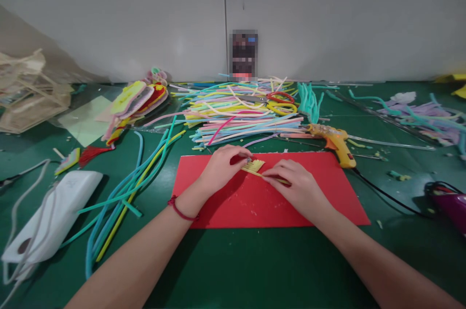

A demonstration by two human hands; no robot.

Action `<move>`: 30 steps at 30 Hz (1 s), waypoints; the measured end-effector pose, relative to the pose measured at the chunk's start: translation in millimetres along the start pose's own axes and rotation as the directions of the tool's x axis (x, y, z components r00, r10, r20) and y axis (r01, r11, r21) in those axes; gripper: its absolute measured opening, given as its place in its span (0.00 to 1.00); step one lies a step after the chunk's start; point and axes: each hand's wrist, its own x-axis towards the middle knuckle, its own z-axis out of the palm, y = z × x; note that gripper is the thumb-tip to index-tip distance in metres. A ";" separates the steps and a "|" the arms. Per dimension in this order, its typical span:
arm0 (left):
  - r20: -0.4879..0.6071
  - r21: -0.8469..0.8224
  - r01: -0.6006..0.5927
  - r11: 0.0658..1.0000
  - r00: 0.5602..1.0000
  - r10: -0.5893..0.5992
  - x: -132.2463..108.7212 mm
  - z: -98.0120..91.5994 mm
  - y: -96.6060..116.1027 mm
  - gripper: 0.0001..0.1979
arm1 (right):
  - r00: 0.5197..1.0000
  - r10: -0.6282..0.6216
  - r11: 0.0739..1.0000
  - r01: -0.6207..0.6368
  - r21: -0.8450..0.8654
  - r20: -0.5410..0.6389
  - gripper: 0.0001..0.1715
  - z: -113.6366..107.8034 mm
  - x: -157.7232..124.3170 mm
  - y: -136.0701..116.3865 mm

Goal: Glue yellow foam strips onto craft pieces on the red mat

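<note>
Over a red sheet point(255, 207) on the green table, my two hands meet at a small flat piece of pale yellow strips point(256, 165) laid side by side. My left hand point(226, 166) pinches its left end between thumb and fingers. My right hand point(291, 180) is closed on a yellow pipe cleaner point(286, 182) that runs along the near edge of the piece. The tip of that pipe cleaner reaches toward my left fingers. Part of the piece is hidden behind the fingertips.
Behind the sheet lies a pile of coloured pipe cleaners point(225, 117) with scissors point(282, 103) on top. A yellow glue gun point(337, 141) rests at the sheet's right back corner, its cord trailing right. Left are long blue pipe cleaners point(109, 221) and a white power strip point(54, 217).
</note>
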 end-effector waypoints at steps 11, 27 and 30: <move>0.085 0.009 -0.021 1.000 0.996 0.020 1.2 -1.6 0.3 0.06 | 1.000 -0.006 1.000 0.006 0.016 -0.013 0.07 0.9 -0.6 0.9; 0.165 0.074 -0.146 0.987 0.977 0.132 -0.1 0.2 -6.7 0.12 | 1.000 -0.015 1.000 0.015 0.010 -0.002 0.09 -1.0 0.4 0.8; 0.151 0.059 -0.155 0.986 0.978 0.145 0.1 0.2 -7.8 0.10 | 1.000 -0.009 1.000 0.009 0.012 -0.009 0.08 -0.2 -0.4 1.6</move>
